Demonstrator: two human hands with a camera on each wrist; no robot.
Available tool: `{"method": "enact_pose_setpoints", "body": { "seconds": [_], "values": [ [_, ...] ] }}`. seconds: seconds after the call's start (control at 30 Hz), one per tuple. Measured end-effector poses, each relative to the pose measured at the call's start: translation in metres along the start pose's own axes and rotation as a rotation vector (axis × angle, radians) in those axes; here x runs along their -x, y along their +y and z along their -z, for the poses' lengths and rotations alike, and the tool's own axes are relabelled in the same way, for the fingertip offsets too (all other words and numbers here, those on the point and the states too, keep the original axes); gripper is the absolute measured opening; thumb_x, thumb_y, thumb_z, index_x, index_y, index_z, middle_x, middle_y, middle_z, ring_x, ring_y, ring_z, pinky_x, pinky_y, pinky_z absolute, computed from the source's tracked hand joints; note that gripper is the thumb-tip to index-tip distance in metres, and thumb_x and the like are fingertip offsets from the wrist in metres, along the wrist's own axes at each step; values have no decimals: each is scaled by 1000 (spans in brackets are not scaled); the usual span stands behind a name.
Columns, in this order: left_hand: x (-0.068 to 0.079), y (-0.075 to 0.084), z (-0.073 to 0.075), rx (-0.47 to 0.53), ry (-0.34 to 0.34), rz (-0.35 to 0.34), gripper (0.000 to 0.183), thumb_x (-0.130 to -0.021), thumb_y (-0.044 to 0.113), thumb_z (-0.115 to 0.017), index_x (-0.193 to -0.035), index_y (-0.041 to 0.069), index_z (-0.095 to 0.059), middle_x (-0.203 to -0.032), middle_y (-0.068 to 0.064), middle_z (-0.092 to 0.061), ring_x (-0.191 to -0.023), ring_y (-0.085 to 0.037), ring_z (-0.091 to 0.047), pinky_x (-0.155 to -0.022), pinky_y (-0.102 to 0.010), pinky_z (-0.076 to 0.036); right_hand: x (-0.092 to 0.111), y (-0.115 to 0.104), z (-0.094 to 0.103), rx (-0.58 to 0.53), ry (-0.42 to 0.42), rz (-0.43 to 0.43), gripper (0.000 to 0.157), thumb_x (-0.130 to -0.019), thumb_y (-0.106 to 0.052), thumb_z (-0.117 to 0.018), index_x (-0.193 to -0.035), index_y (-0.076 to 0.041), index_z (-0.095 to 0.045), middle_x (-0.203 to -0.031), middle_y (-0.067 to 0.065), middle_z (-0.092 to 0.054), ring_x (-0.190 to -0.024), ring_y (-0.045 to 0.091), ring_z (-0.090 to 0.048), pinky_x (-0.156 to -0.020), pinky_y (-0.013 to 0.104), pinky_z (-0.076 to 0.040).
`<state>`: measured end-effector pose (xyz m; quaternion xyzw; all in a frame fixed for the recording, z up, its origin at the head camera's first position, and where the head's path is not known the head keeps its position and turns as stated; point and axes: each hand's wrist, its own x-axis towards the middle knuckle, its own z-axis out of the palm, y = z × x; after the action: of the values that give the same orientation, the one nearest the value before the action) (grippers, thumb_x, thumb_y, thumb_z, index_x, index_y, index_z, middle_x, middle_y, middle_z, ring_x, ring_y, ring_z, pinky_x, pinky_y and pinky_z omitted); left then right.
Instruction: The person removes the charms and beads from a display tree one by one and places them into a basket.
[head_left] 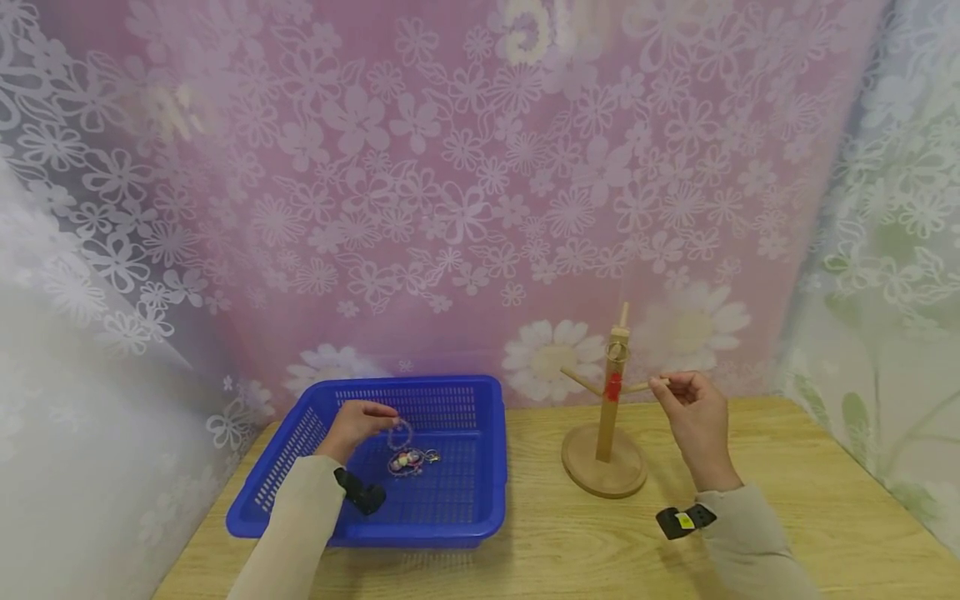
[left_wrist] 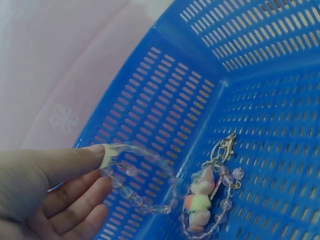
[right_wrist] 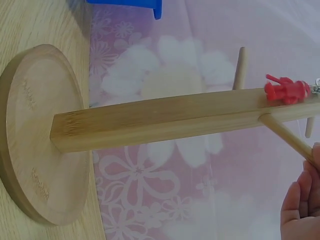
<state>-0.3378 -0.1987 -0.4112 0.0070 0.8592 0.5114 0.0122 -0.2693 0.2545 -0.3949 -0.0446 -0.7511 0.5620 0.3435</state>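
My left hand [head_left: 358, 427] pinches a beaded bracelet [left_wrist: 131, 198] of clear lilac beads by a pale tab, so the loop hangs inside the blue basket [head_left: 420, 532]. Below it, on the basket floor, lies a beaded keychain [left_wrist: 201, 202] with a gold clasp and pastel pieces; whether it touches the bracelet I cannot tell. On the right, my right hand [head_left: 697, 417] grips the tip of a peg [right_wrist: 286, 134] on the upright wooden stand [head_left: 607, 433]. A red figure charm [right_wrist: 287, 91] hangs against the stand's post, with a gold-coloured ring [head_left: 617, 351] above it.
Basket and stand share a wood-grain table [head_left: 540, 533], the stand to the basket's right. Another peg [head_left: 581, 381] sticks out on the stand's left. A pink floral curtain [head_left: 450, 208] hangs behind the table, and pale patterned curtains close in both sides.
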Motion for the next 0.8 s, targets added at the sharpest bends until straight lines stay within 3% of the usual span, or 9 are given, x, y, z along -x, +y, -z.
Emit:
{"method": "enact_pose_setpoints", "body": {
  "seconds": [0.2,0.43,0.8],
  "values": [
    [1,0,1,0,-18,6,27,-88,6,-64,-112,-7,-65,-112,-19,-64,-107,-35,-58,-93,-50,-44,3,-9,0,-29,-2,-19,21,-85,-7,-70,-99,6,-62,-78,-17,-58,-68,-1,-55,-62,10,-45],
    [2,8,-2,46,-25,18,28,-87,8,-67,-111,-6,-65,-107,-16,-67,-104,-32,-60,-95,-51,-43,-1,0,0,-14,-9,-20,22,-85,-13,-70,-99,3,-62,-80,-17,-58,-70,-1,-56,-64,11,-46],
    [14,45,-30,16,-46,-47,22,-86,15,-70,-106,5,-71,-114,-13,-65,-108,-31,-58,-93,-50,-43,-2,1,2,-41,-43,-34,26,-86,-16,-70,-100,4,-60,-81,-18,-59,-73,-1,-57,-65,12,-47]
  ]
}}
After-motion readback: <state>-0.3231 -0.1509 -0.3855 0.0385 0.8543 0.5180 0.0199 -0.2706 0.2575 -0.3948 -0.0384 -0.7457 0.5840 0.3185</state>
